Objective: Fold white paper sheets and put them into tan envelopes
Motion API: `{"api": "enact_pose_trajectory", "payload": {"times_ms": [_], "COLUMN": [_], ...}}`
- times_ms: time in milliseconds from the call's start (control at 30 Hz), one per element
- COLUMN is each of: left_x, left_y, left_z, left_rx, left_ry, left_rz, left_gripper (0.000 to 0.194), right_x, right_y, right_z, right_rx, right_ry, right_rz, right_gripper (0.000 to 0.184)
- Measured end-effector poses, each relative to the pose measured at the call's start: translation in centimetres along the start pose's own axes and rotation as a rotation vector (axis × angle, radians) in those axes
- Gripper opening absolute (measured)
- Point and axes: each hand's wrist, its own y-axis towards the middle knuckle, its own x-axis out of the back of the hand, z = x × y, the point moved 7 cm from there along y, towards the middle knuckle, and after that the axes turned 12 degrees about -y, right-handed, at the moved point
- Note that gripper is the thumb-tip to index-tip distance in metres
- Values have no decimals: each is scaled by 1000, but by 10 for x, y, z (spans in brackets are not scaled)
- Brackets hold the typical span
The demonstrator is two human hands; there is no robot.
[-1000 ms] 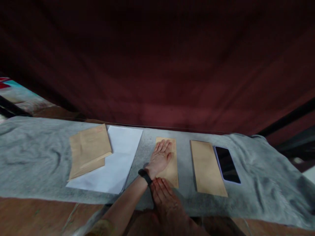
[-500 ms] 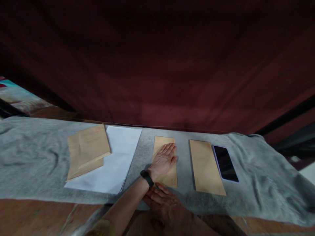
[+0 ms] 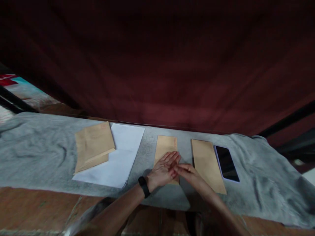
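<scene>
Just below the centre of the frame, the left hand [image 3: 161, 170] is held nearly flat, its fingers extended toward the upper right. It is met near its thumb side by the right hand [image 3: 188, 172], whose fingers are drawn together; whether anything is pinched between them cannot be told. A black wristband [image 3: 144, 186] is worn on the left wrist. Beneath the left hand, the middle envelope [image 3: 166, 144], brown with red print at its upper right corner, is laid flat, its lower half largely covered; whether it is pressed by the hand cannot be made out.

To the right of centre, another brown envelope [image 3: 208, 165] is placed, with a dark-screened phone [image 3: 226, 163] set just beside it. Left of centre, white paper [image 3: 126, 147] is spread, partly overlapped by brown envelopes [image 3: 94, 141] set askew. All are supported by a grey cloth [image 3: 44, 147] stretched across the lower frame. The upper frame is filled by a dark red curtain [image 3: 157, 82]; along the bottom edge, reddish tiles [image 3: 29, 209] are seen.
</scene>
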Motion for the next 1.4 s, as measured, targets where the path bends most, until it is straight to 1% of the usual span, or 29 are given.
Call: {"api": "enact_pose_trajectory", "payload": {"times_ms": [67,100,167,200,267,367,500,700,867,967,1033,1100,1167,1233,1333,1400], "left_x": [4,6,7,8,9,8,4,2,2,6,12,19,29,38,47,47], "left_y": [-6,-8,-13,-16,-21,-28,-35,-44,-50,-52,-53,-55,-56,-58,-65,-68], "left_z": [-9,-13,-25,-30,-39,-48,-55,-62,-68,-72,-72,-68,-55,-32,7,26], "left_rx": [-1,-2,-31,-47,-78,-127,-182,-200,-228,-249,-243,-212,-126,24,283,407], "left_ry": [-22,-29,-37,-39,-42,-50,-87,-154,-152,-158,-168,-180,-187,-183,-204,-289], "left_rz": [-38,-51,-31,-14,28,77,114,119,109,105,97,73,8,-92,-259,-342], "left_gripper": [55,54,58,60,61,62,68,67,68,70,65,57,48,44,52,55], "right_x": [22,30,42,45,47,42,38,43,41,41,42,43,42,41,38,37], "right_y": [7,8,10,11,13,17,21,24,24,22,21,19,18,18,18,20], "right_z": [-9,-12,-15,-16,-17,-20,-26,-40,-36,-30,-29,-30,-31,-32,-37,-43], "right_rx": [-40,-53,-71,-79,-92,-97,-36,-12,28,-8,-66,-124,-153,-152,-147,-159], "right_ry": [8,-8,-60,-91,-146,-217,-300,-478,-704,-876,-945,-965,-962,-920,-836,-756], "right_rz": [-205,-288,-399,-427,-434,-399,-413,-453,-457,-485,-488,-484,-486,-488,-496,-506], "right_gripper": [46,47,51,52,54,52,45,38,38,39,37,34,31,29,28,27]}}
